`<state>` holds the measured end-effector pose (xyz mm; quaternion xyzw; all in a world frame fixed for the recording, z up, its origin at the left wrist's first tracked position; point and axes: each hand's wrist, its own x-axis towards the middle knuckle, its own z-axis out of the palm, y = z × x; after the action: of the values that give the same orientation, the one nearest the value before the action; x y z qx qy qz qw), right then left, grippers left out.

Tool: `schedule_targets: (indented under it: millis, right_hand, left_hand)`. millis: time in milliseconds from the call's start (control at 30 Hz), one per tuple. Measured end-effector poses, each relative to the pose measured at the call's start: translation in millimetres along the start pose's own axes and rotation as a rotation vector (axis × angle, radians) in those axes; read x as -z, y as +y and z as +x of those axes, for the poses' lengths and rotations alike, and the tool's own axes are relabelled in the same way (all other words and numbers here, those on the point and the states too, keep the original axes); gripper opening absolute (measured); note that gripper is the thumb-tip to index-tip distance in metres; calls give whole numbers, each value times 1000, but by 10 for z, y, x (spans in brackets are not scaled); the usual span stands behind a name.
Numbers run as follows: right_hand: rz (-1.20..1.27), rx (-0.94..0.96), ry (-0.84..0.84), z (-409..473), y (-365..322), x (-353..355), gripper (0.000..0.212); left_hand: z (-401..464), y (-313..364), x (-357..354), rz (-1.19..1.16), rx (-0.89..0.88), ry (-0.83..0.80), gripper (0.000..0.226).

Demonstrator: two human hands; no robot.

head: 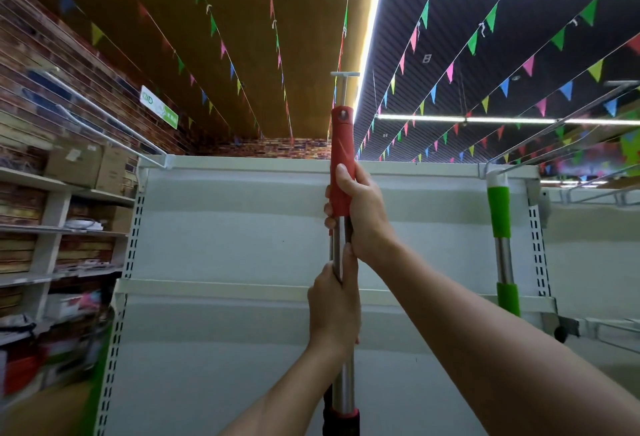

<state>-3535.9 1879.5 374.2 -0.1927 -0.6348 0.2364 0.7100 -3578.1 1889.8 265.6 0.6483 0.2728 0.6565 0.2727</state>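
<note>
I hold a long pole (343, 376) upright in front of me; it has a steel shaft, a red grip sleeve (342, 137) near the top and a red collar at the bottom of the view. A thin rod with a white T-shaped end (345, 74) sticks out above the red sleeve. My right hand (360, 214) grips the lower end of the red sleeve. Just below it, my left hand (334, 307) grips the steel shaft. The pole's lower end is out of view.
A white shelf unit (225, 227) with bare back panels stands straight ahead. A second pole with green grips (501, 227) hangs at its right end. Shelves with cardboard boxes (74, 165) line the brick wall on the left. Strings of coloured flags cross the ceiling.
</note>
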Motion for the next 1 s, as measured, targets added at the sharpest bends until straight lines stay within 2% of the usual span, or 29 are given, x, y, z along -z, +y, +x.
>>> schedule_targets:
  millis: [167,500,667,800,900,1000]
  right_hand:
    - [-36,-46,17,54,200,69,23]
    - [-18,-107,57,270,458,139,16]
    - [8,-120,3,284,504,216,22]
    - [-37,-164,-16,78,619,314,38]
    - [-62,-243,37,-311,841,519,37]
    - [-13,-378,81,-739,1130,764,49]
  left_hand:
    - [95,-149,-5,132,-8,6,64]
    - [291,-298,-53,70,77,-21,68]
    - [390,-433,-111,88,61,-2,73]
    - [451,-511,-144,126,32,29,69]
    - [498,-585,-189,111,12,42,61]
    - [510,-658,-217,32,31,31,63]
